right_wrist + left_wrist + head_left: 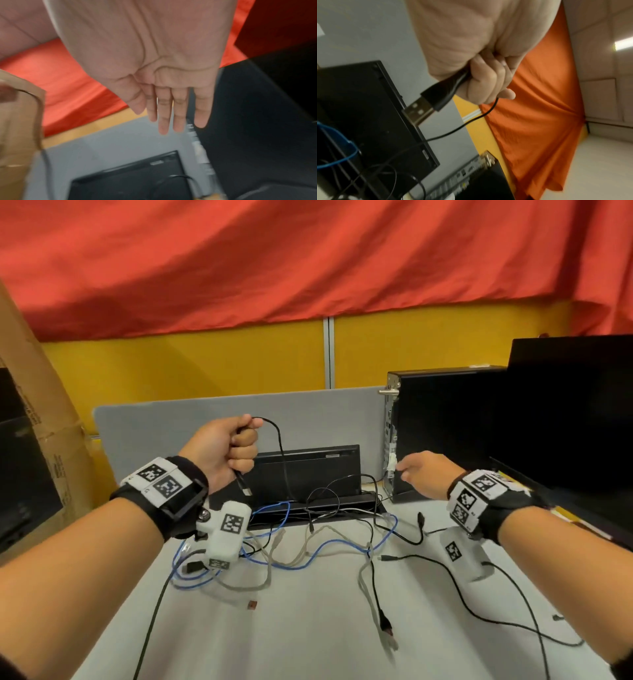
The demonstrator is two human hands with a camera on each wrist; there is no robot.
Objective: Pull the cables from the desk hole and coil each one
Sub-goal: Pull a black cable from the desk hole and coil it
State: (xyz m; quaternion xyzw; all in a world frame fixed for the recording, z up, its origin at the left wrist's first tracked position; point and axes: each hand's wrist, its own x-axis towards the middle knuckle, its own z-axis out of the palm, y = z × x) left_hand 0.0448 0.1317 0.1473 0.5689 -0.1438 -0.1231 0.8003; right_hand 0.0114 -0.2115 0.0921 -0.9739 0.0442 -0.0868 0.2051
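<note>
The left hand (pixel 227 448) fists a black USB cable (pixel 279 446) near its plug — an anchor for coiling, likely. At three o'clock, the right hand (pixel 423 474) hovers flat-fingered and empty — seemingly ready to feed slack.

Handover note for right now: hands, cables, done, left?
Left hand: raised above the desk, grips the black USB cable just behind its plug; the plug hangs free below the grip.
Right hand: open, empty, fingers straight, near the black computer case.
Blue cable, grey cable and other black cables lie loose and tangled on the desk.
Done: nothing is coiled.
Left: coil the held cable, then each of the others.
</note>
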